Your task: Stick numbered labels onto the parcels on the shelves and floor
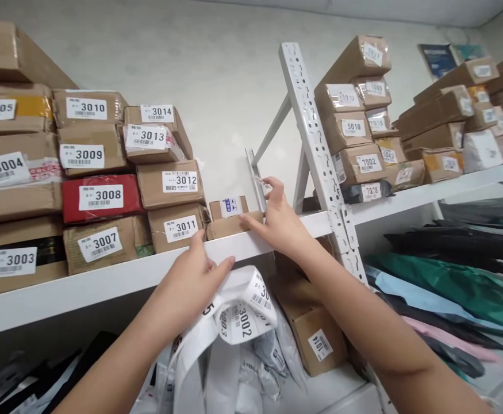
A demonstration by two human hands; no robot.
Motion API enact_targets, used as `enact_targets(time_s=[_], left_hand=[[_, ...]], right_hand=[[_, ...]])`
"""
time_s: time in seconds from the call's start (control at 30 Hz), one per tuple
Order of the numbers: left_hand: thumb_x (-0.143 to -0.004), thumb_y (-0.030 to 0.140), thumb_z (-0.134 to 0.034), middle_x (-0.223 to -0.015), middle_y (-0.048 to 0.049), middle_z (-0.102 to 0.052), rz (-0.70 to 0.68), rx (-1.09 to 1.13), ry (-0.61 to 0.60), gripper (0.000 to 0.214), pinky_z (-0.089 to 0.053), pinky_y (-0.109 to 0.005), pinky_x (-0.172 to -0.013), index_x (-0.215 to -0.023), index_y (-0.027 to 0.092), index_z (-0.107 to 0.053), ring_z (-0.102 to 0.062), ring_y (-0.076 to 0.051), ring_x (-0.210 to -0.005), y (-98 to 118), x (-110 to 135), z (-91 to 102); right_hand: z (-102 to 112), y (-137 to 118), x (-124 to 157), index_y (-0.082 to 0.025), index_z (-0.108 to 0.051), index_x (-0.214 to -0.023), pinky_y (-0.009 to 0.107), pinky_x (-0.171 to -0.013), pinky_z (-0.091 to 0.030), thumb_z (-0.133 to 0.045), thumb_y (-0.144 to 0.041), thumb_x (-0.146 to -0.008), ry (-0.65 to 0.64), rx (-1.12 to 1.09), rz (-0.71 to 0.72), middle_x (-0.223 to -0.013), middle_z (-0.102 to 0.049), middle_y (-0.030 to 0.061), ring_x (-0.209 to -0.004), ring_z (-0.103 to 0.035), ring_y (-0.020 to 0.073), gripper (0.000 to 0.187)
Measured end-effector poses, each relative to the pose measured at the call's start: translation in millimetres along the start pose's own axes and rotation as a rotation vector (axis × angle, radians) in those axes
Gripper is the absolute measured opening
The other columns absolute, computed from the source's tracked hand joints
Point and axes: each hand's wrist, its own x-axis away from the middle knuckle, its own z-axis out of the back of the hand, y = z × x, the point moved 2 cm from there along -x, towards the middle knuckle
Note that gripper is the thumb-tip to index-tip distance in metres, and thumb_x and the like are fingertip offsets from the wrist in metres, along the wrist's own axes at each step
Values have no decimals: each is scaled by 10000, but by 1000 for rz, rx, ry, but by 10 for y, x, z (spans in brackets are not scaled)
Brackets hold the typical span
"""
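My left hand (194, 283) is closed around a paper strip of printed labels (243, 319), just below the shelf's front edge. The strip curls and hangs down, and its labels show numbers such as 3002 and 3003. At the shelf edge, my right hand (279, 221) has its fingers apart, with the thumb against the right part of a small brown cardboard box (225, 227). That box carries a blue-and-white sticker (231, 207) and sits right of the box labelled 3011 (180, 227).
Labelled boxes are stacked leftward, including a red box (101, 198) marked 3008. A white perforated metal post (311, 132) stands close right of my right hand. More boxes (354, 126) lie beyond it. Plastic-wrapped parcels and a box labelled 1014 (315, 330) occupy the lower shelf.
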Motion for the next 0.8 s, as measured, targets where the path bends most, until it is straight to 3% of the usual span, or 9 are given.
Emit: enact_targets(time_s=[0.1, 0.2, 0.3, 0.4, 0.57, 0.67, 0.8], left_hand=[[-842, 566, -512, -684, -16, -656, -6, 51, -18, 859, -416, -286, -522, -1526, 156, -191, -643, -247, -627, 2, -2, -43], [-861, 557, -483, -653, -22, -648, -41, -44, -27, 888, -387, -288, -513, -1554, 155, -100, -635, -260, -622, 7, -13, -116], [-858, 551, -488, -659, -33, -653, -41, -88, -16, 926, -385, -292, -516, -1556, 131, -47, -633, -269, -641, 30, -46, -149], [-834, 540, -540, -694, -28, -668, -22, 64, -55, 969, -399, -279, -493, -1554, 141, -30, -628, -245, -616, 56, -82, -132], [-809, 505, -607, -674, -9, -647, -12, 183, -53, 944, -389, -256, -464, -1548, 174, -121, -594, -207, -569, 69, -86, -100], [-810, 488, -623, -640, 19, -601, 17, 278, -85, 948, -386, -245, -457, -1542, 195, -97, -578, -191, -552, 93, -71, -123], [-829, 445, -621, -654, 33, -578, 15, 485, -117, 824, -427, -240, -502, -1499, 248, -182, -588, -171, -577, 123, -62, -153]], right_hand=[[18, 76, -39, -203, -128, -1364, 505, -833, -501, -592, -381, -853, 23, 3, -34, -1291, -419, 222, -936, -620, 281, 714], [52, 130, -67, -217, -136, -1364, 503, -820, -507, -596, -375, -841, 26, -12, -19, -1230, -481, 193, -891, -636, 271, 714], [78, 138, -67, -200, -133, -1379, 482, -756, -519, -570, -366, -852, -40, -5, -28, -1081, -584, 152, -798, -648, 267, 705], [102, 121, -53, -167, -141, -1393, 456, -720, -516, -556, -353, -858, -105, 21, -54, -929, -638, 113, -755, -651, 273, 702], [125, 121, -59, -160, -156, -1386, 420, -702, -498, -548, -350, -848, -110, -6, -49, -844, -654, 70, -737, -650, 266, 693], [114, 139, -68, -159, -177, -1375, 402, -699, -482, -556, -367, -835, -85, -23, -50, -814, -656, 56, -726, -643, 259, 691], [124, 172, -51, -169, -212, -1353, 397, -700, -469, -591, -400, -809, -8, -22, -55, -809, -656, 56, -726, -632, 253, 701]])
